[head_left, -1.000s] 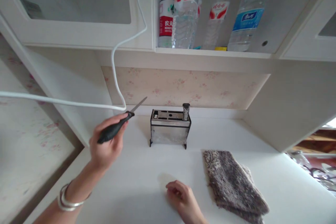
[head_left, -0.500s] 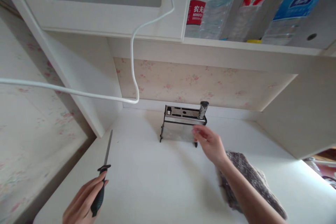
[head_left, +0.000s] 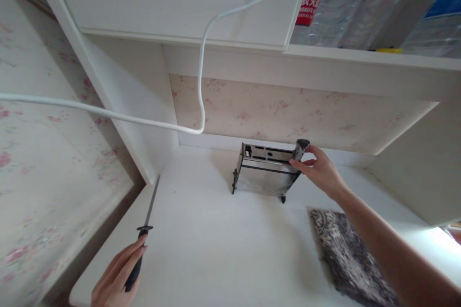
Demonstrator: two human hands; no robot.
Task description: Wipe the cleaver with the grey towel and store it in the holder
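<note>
In my left hand (head_left: 117, 273) is the black handle of a honing steel (head_left: 144, 240), its thin grey rod pointing up and away over the white surface. At the back stands a knife rack (head_left: 268, 168) with a slotted metal top and clear sides. A dark-ended handle (head_left: 300, 149) sticks up from the right end of its top. My right hand (head_left: 319, 170) is closed on that end of the rack, thumb in front and fingers behind, right beside the handle. Whether the fingers also press on the handle is hard to see.
A grey-brown furry cloth (head_left: 342, 249) lies on the white tabletop (head_left: 216, 249) under my right forearm. A white cable (head_left: 201, 81) hangs across the view. Above is a cabinet (head_left: 180, 19), with several water bottles (head_left: 338, 5) on the open shelf at right.
My right hand has moved from in front of the rack up to its right end and closed there. The view has shifted; my left hand still holds the honing steel.
</note>
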